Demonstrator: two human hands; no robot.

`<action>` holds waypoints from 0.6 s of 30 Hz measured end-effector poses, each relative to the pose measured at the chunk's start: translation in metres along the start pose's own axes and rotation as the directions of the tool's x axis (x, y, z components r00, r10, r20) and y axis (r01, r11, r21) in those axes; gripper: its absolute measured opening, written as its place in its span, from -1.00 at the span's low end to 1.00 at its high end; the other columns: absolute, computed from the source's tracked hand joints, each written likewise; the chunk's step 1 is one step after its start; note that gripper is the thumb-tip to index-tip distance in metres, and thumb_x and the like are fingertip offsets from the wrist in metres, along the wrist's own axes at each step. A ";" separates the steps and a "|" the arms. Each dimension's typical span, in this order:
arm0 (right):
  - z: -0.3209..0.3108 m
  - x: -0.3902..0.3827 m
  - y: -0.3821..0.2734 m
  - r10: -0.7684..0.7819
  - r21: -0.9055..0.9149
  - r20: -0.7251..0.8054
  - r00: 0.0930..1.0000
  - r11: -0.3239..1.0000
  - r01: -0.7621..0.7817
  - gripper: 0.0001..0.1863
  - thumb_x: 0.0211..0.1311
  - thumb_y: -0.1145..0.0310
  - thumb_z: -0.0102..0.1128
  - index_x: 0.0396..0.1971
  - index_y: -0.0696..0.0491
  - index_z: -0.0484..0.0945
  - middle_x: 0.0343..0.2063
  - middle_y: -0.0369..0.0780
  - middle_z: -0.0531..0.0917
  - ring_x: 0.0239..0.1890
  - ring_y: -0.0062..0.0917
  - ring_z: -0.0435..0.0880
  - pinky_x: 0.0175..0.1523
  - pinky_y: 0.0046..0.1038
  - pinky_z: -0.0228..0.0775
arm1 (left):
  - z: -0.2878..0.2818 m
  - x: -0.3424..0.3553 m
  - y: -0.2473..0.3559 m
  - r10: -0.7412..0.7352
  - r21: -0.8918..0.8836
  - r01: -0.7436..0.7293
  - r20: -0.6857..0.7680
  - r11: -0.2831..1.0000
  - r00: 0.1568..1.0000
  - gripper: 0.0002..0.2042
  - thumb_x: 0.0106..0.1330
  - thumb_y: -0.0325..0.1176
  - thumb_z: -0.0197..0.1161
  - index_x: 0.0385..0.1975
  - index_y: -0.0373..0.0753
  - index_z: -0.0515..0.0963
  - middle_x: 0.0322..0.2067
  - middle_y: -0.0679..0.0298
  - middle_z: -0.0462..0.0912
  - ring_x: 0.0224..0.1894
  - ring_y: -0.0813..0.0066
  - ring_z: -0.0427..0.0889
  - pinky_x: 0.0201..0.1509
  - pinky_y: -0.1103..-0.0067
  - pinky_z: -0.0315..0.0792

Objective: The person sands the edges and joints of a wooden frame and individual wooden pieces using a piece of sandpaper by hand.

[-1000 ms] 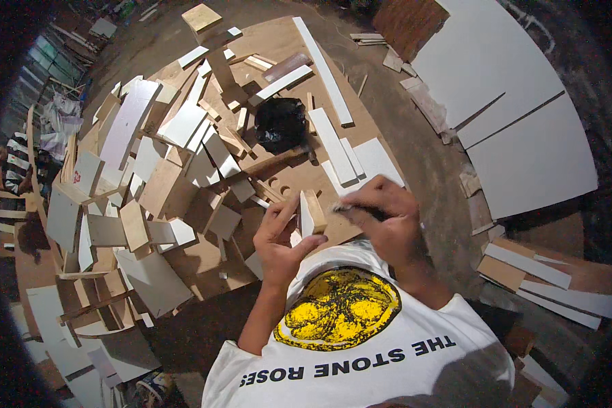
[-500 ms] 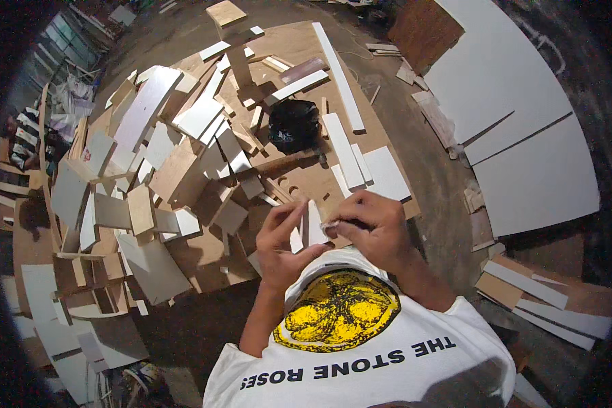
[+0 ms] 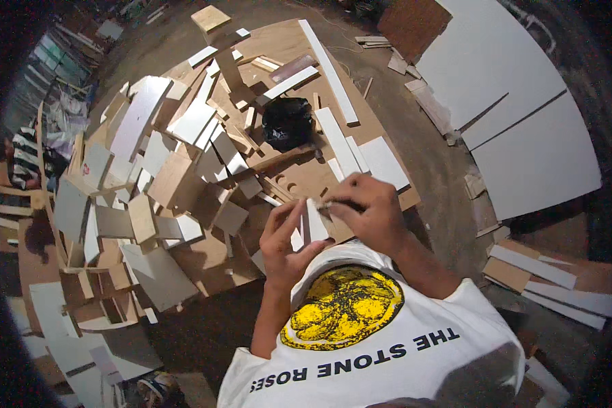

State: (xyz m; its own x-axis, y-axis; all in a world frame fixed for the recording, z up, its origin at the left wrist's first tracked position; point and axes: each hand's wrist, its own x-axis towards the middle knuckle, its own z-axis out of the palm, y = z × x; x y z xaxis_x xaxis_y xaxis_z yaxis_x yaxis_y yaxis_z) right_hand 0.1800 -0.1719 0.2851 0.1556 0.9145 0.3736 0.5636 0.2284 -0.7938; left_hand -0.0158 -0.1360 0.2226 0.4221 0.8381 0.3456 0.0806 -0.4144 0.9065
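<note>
Close to my body, my left hand [image 3: 283, 241] grips a short white-faced wood piece [image 3: 315, 223], with the thumb at its near end and the fingers along its left side. My right hand [image 3: 372, 209] is closed in a pinch at the piece's right edge, near its far end. Something small and pale shows at those fingertips, too small to name. Just beyond both hands lies the brown worktable [image 3: 302, 182], which has round holes in it.
A black plastic bag [image 3: 287, 124] sits mid-table. White strips [image 3: 338, 141] and a white panel [image 3: 384, 163] lie right of it. Jumbled board offcuts [image 3: 143, 129] cover the left side. Large white sheets [image 3: 523, 163] stand at the right, with more strips [image 3: 534, 265] below.
My right hand has slid away from my body along the piece's edge, toward its far end. My left hand keeps its grip. The whole view has shifted slightly.
</note>
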 end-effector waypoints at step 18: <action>0.010 -0.020 0.002 0.077 0.019 -0.116 0.990 0.997 -0.075 -0.86 0.05 0.55 0.48 -0.34 0.10 0.78 -0.43 -0.18 0.69 -0.40 -0.47 0.68 -0.29 -0.44 0.48 | -0.008 -0.011 0.003 0.091 0.038 -0.093 0.060 0.995 0.994 -0.23 -0.11 -0.40 0.64 0.25 -0.31 0.56 0.07 0.06 0.59 0.11 0.23 0.61 0.22 0.41 0.48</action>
State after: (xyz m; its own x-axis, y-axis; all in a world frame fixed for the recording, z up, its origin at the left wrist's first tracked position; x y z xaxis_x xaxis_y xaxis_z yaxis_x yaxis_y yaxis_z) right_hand 0.1699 -0.1867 0.2709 0.2914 0.8845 0.3644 0.5347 0.1653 -0.8287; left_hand -0.0273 -0.1438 0.2229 0.4808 0.7742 0.4116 0.0747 -0.5039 0.8605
